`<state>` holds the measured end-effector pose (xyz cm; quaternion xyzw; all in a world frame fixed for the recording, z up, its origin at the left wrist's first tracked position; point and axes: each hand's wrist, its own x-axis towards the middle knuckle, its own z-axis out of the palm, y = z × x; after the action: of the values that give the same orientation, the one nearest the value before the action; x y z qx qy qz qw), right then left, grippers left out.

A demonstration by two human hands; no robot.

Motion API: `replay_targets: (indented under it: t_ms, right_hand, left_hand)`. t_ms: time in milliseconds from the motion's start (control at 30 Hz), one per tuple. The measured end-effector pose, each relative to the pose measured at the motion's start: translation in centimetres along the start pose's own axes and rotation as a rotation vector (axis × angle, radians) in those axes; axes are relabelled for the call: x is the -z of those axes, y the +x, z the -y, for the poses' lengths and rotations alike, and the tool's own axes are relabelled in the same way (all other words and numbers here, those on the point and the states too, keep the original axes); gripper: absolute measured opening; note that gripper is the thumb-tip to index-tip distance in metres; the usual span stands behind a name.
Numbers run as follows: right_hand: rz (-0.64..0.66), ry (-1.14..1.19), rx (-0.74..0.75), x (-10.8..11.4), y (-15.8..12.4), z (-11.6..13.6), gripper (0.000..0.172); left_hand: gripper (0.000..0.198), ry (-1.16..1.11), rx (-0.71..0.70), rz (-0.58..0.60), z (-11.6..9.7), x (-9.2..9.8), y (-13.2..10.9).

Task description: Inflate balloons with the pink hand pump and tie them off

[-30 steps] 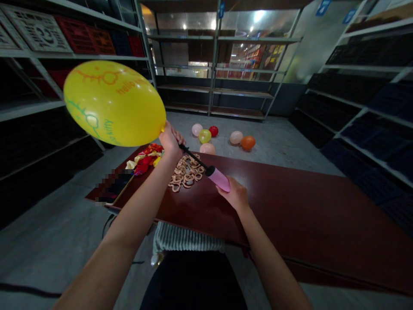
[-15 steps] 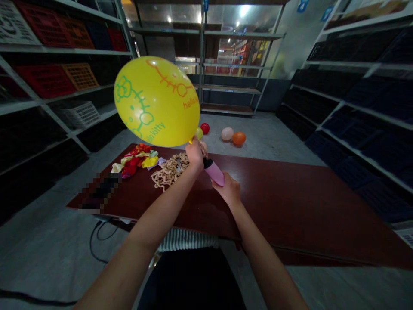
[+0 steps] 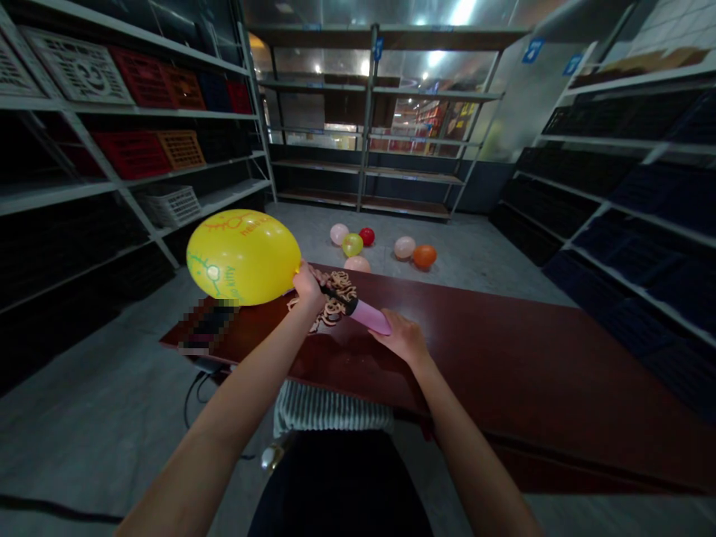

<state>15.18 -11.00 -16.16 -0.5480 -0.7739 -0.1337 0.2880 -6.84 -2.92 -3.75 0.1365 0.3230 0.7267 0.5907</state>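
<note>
A big yellow balloon (image 3: 243, 256) with green and orange print hangs over the left end of the dark red table (image 3: 503, 365). My left hand (image 3: 309, 284) is closed round the balloon's neck, where it meets the black tip of the pump. My right hand (image 3: 403, 338) grips the pink hand pump (image 3: 371, 315), which points up and left at the balloon. A heap of tan rubber bands (image 3: 335, 295) lies on the table just behind the pump.
Several inflated balloons (image 3: 380, 246) lie on the grey floor beyond the table. Metal shelf racks with crates (image 3: 134, 145) line the left, back and right. A blurred-out object (image 3: 204, 328) sits at the table's left end. A cable (image 3: 195, 384) runs on the floor.
The balloon has dropped lower and to the left, and now hides the heap of limp balloons. The pump rod, drawn out a second ago, is pushed in. The camera's aim has shifted.
</note>
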Motion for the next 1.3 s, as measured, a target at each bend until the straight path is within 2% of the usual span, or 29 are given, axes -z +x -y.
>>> replay_targets:
  t_ms: [100, 200, 300, 367, 567, 733, 867, 967, 1100, 1300]
  right_hand:
    - [0.016, 0.016, 0.005, 0.2, 0.0, 0.1, 0.041]
    - [0.000, 0.035, 0.018, 0.3, 0.0, 0.3, 0.040]
    - [-0.032, 0.053, 0.010, 0.2, -0.1, 0.3, 0.041]
    - [-0.065, 0.063, -0.008, 0.1, -0.2, 0.1, 0.042]
    - [-0.198, 0.057, -0.100, -0.2, -0.3, -0.9, 0.041]
    - [-0.205, 0.077, -0.196, -0.1, -0.1, -1.1, 0.041]
    - [-0.194, 0.050, -0.266, -0.1, 0.0, -1.1, 0.043]
    - [-0.174, 0.037, -0.277, -0.2, 0.1, -1.1, 0.044]
    - [-0.114, 0.069, -0.220, -0.1, 0.3, -0.9, 0.044]
    - [-0.014, 0.076, -0.121, 0.2, 0.3, -0.3, 0.044]
  left_hand:
    - [0.051, -0.011, -0.049, -0.040, -2.2, 0.2, 0.2]
    - [0.050, 0.000, -0.055, -0.027, -4.3, -0.2, 0.5]
    - [0.052, 0.016, -0.068, 0.010, -5.5, -1.3, 0.5]
    - [0.053, 0.040, -0.080, 0.038, -5.5, -2.6, 0.3]
    - [0.051, 0.121, -0.156, 0.158, -2.7, -7.3, 0.0]
    - [0.054, 0.193, -0.135, 0.282, 2.2, -9.2, -0.2]
    - [0.054, 0.225, -0.059, 0.255, 6.6, -8.8, -0.8]
    - [0.053, 0.212, -0.016, 0.203, 8.0, -7.9, -0.9]
    - [0.051, 0.149, 0.005, 0.177, 6.9, -6.3, -0.7]
    - [0.056, 0.071, 0.017, 0.142, 4.3, -2.8, -1.0]
